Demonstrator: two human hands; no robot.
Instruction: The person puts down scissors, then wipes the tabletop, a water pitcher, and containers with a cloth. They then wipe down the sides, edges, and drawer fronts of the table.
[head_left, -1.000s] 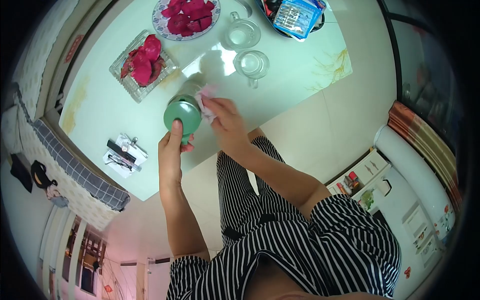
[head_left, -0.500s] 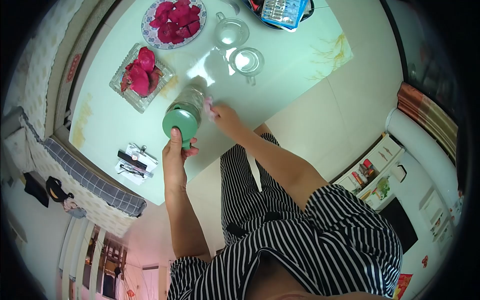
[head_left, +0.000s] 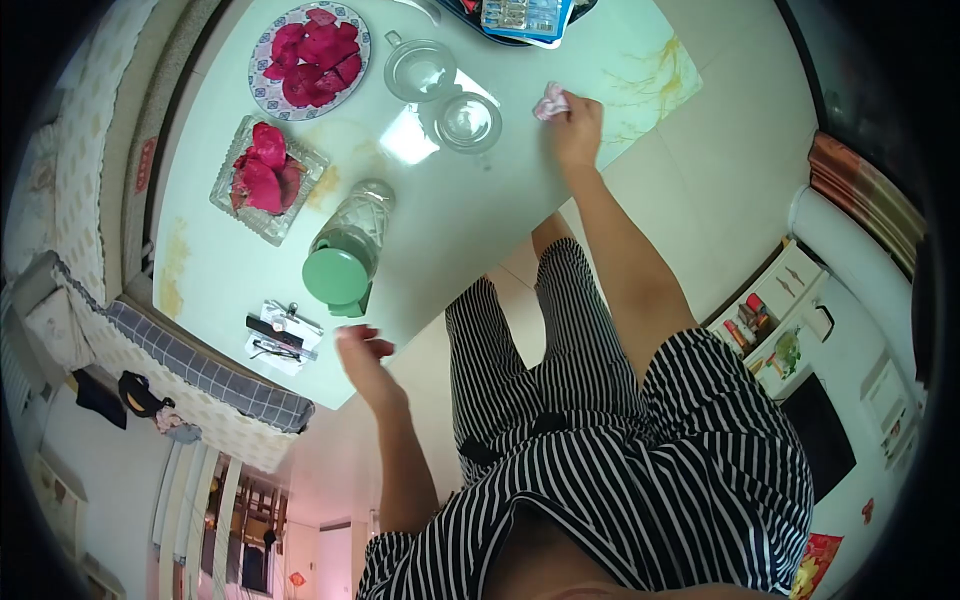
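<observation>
My right hand is closed on a crumpled pale pink cloth, at the right part of the glossy table. My left hand is off the table's near edge, fingers apart and holding nothing. Just beyond it stands a clear glass jug with a green lid; a small gap lies between hand and lid. Two clear glass cups, one farther back and one nearer, stand between the jug and my right hand.
A patterned plate holds dragon fruit pieces. A square glass dish holds red peels. Eyeglasses and small items lie near the left edge. A dark tray with blister packs sits at the back.
My left hand has let go of the jug's lid and drawn back toward me. My right hand has moved with the cloth from beside the jug to the right, past the cups.
</observation>
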